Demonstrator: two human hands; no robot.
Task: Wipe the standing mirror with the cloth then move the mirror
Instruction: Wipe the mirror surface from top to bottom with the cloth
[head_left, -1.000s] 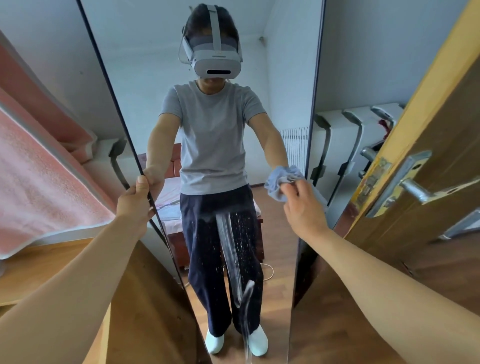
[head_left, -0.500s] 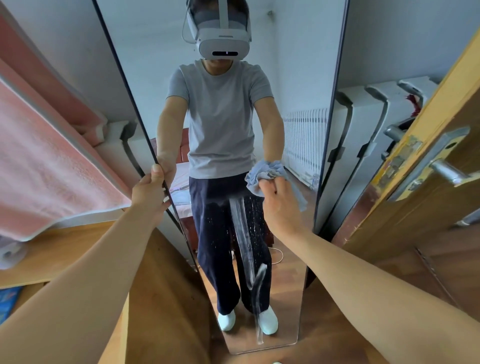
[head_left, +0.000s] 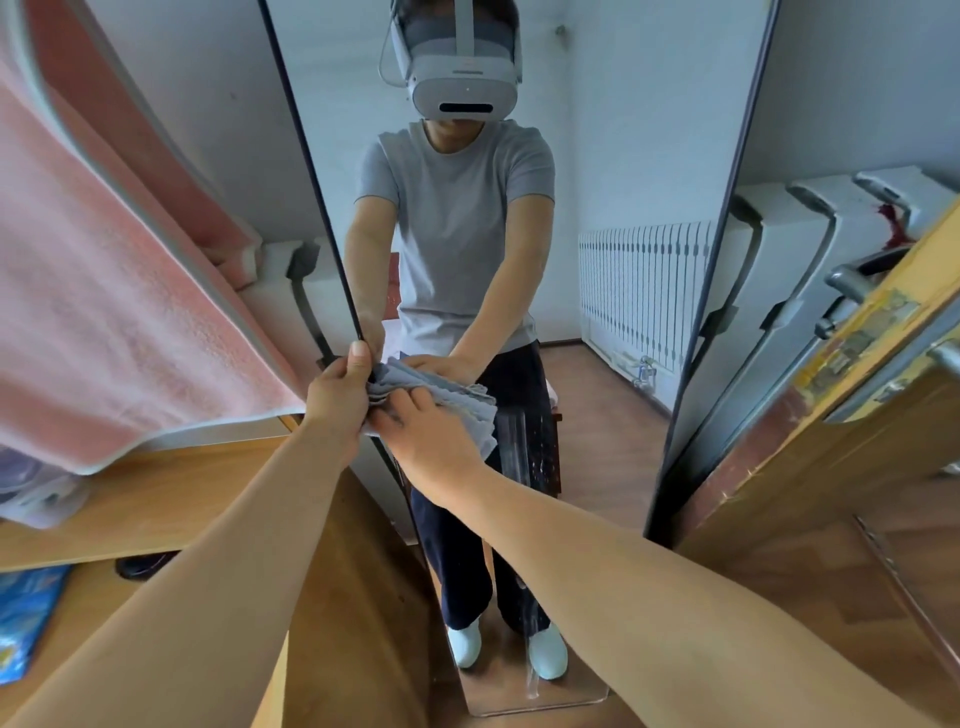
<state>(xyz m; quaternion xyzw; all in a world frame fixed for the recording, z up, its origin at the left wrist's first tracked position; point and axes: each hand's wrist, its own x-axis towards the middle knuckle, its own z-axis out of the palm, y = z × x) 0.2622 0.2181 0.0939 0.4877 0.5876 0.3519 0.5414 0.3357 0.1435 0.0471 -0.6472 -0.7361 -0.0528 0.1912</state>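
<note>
Partly wiped and not yet moved, the mirror is gripped at its left edge by the left hand, while the cloth is squeezed against it by the right hand, above leftover streaks.

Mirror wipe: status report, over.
Left hand grips mirror left edge. Right hand holds cloth on glass beside it. Streaks below, unwiped. Door close on right.
</note>
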